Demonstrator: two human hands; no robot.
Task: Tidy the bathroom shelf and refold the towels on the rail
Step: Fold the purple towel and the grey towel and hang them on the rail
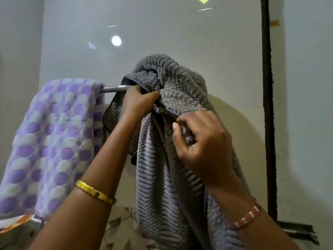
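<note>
A grey ribbed towel [167, 82] hangs bunched over the metal rail [115, 88] in the middle of the view, its long end falling down between my arms. My left hand [139, 101] grips a dark hemmed edge of the grey towel just below the rail. Lower and to the right, my right hand [203, 141] pinches a fold of the same towel with curled fingers. A purple and white dotted towel [54, 138] drapes over the left part of the rail, apart from both hands.
A glossy white tiled wall [162, 33] stands right behind the rail. A dark vertical strip [268, 105] runs down the wall at the right. Tiles with a leaf pattern [119, 224] show low in the middle.
</note>
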